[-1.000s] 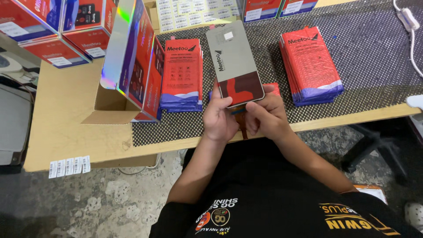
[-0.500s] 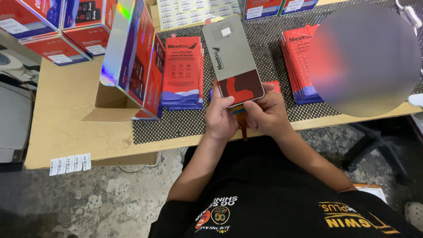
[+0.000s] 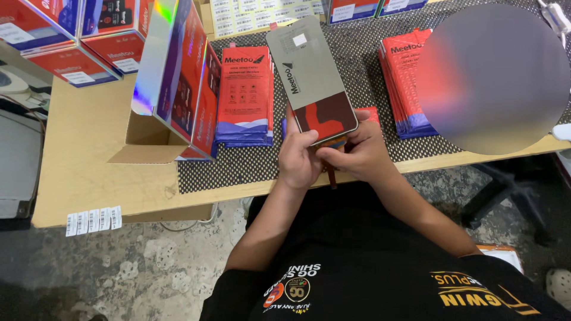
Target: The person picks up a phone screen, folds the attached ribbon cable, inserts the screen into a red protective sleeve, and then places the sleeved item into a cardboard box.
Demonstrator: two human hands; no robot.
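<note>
A flat phone screen panel [image 3: 310,77], grey with a dark lower end that reflects red, tilts up over the table edge. My left hand [image 3: 299,157] grips its lower left corner from beneath. My right hand [image 3: 358,153] pinches the lower right edge, fingers curled around it. A thin dark strip hangs down below the hands. Just behind the panel lies a stack of red and blue flat packets [image 3: 246,95] on a black mesh mat [image 3: 250,163].
An open cardboard box [image 3: 156,134] holds upright red cartons at the left. Another packet stack [image 3: 404,77] lies at the right beside a blurred patch. Red boxes [image 3: 65,35] stand far left. Label strips [image 3: 92,220] stick to the wooden table edge.
The panel stays in both hands with almost no shift. A blurred patch has covered the right packet stack since a second ago.
</note>
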